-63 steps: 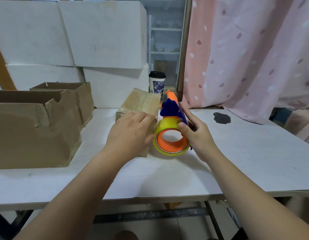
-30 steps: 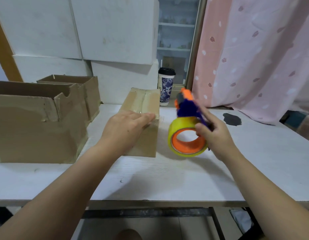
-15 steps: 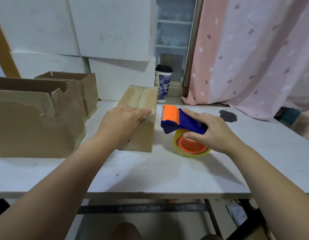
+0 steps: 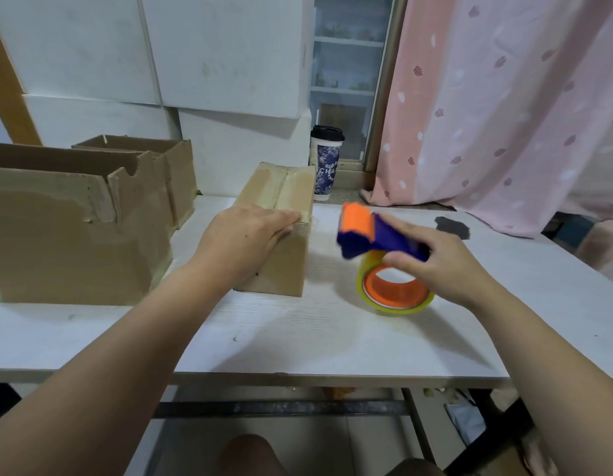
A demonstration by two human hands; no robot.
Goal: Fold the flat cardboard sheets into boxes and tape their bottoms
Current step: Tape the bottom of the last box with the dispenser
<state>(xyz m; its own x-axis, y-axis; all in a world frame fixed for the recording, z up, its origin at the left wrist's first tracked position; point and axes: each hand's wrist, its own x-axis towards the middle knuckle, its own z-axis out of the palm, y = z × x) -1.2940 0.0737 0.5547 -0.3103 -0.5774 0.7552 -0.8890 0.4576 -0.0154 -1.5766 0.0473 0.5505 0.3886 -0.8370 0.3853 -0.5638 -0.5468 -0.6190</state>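
A small folded cardboard box (image 4: 285, 269) lies on the white table (image 4: 298, 338), with a strip of clear tape along its top seam. My left hand (image 4: 243, 242) lies flat on the box's near top edge, fingers stretched toward the tape end. To the right, a blue and orange tape dispenser (image 4: 361, 228) holds a yellow tape roll (image 4: 394, 298), and the roll rests on the table. My right hand (image 4: 442, 266) is closed over the dispenser's blue handle, a short gap away from the box.
Two larger open cardboard boxes (image 4: 57, 235) (image 4: 176, 166) stand at the left. White blocks (image 4: 195, 63) are stacked behind them. A lidded paper cup (image 4: 326, 166) stands behind the small box. A pink curtain (image 4: 504, 115) hangs at the right, above a dark patch (image 4: 451, 226) on the table.
My right hand has carried the dispenser away from the box, tipped it over and lowered the roll onto the table. My left hand has stayed on the box.
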